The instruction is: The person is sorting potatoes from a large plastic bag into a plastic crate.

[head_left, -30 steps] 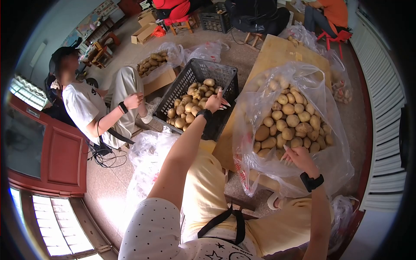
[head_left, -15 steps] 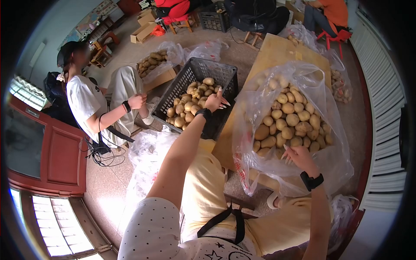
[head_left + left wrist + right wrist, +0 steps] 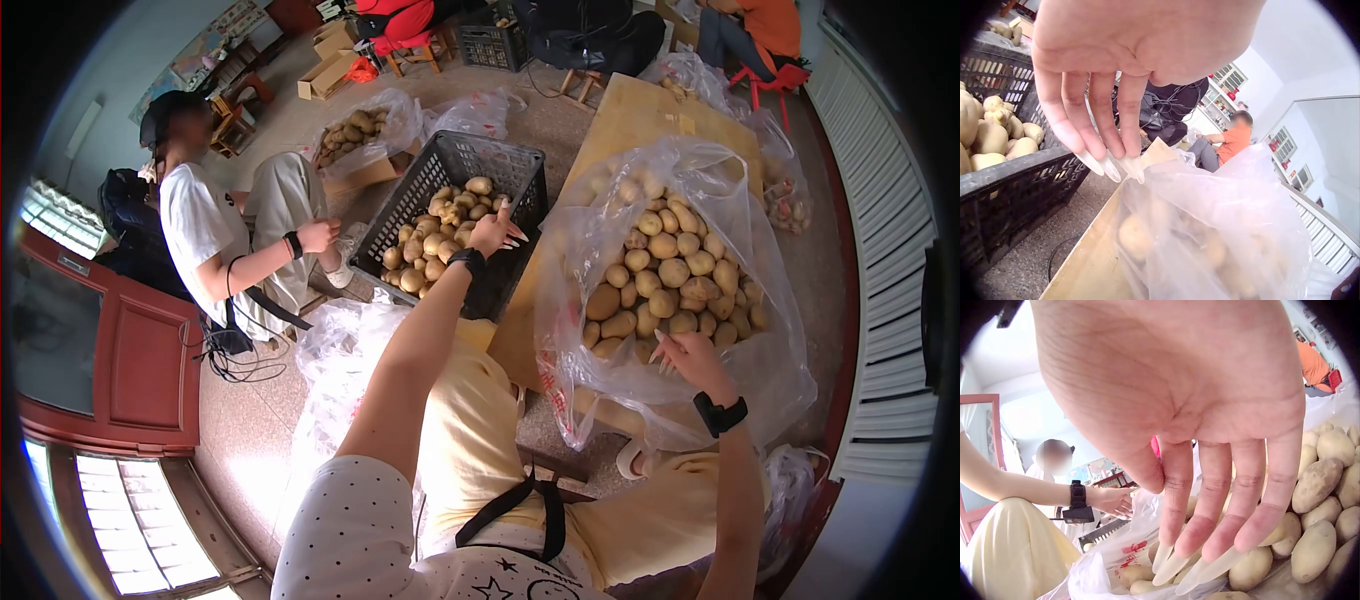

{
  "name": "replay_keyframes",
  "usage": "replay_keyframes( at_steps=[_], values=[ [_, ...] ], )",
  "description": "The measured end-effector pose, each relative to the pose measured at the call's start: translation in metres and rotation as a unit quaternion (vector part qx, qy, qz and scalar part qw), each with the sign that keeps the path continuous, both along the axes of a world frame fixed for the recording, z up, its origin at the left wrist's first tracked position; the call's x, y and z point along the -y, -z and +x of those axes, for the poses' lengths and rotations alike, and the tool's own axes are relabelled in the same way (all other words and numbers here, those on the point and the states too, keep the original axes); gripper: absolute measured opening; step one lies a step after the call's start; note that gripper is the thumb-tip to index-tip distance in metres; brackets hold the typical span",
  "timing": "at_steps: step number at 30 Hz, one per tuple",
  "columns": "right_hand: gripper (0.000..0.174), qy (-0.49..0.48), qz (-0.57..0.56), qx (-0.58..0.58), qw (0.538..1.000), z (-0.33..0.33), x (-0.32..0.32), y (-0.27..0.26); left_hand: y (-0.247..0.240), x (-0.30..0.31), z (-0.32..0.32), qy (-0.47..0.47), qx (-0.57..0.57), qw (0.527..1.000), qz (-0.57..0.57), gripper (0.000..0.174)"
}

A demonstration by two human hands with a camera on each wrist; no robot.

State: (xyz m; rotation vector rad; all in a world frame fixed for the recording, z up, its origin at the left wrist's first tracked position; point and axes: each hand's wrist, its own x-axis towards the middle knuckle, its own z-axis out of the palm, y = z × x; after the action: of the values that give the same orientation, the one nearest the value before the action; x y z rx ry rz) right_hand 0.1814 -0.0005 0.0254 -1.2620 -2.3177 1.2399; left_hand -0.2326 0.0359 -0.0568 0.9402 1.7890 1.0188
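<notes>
Left grip (image 3: 490, 234), right grip (image 3: 697, 364) — near potatoes (image 3: 673, 271)

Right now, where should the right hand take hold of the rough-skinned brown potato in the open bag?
Probably across the middle of the rough-skinned potato, with the right hand coming from above, thumb and fingers along its long sides. It looks oval and its top is exposed, while neighbouring potatoes crowd around it.

In the left wrist view, the cloudy bag (image 3: 1241, 206) is veiling its potatoes (image 3: 1135, 237); the left edge is cropping the crate (image 3: 1016, 203).
</notes>
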Motion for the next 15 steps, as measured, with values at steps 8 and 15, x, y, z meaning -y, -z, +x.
replay_keyframes(
  at_steps=[8, 15],
  values=[
    [0.036, 0.004, 0.009, 0.01, 1.0, 0.0011, -0.0012, 0.0028, 0.008, -0.0019, -0.0038, 0.009, -0.042, 0.999, 0.017, 0.071],
    [0.034, 0.005, 0.038, 0.021, 0.999, 0.0023, -0.0026, 0.0046, 0.0058, -0.001, -0.0036, 0.013, -0.072, 0.997, 0.018, 0.067]
  ],
)
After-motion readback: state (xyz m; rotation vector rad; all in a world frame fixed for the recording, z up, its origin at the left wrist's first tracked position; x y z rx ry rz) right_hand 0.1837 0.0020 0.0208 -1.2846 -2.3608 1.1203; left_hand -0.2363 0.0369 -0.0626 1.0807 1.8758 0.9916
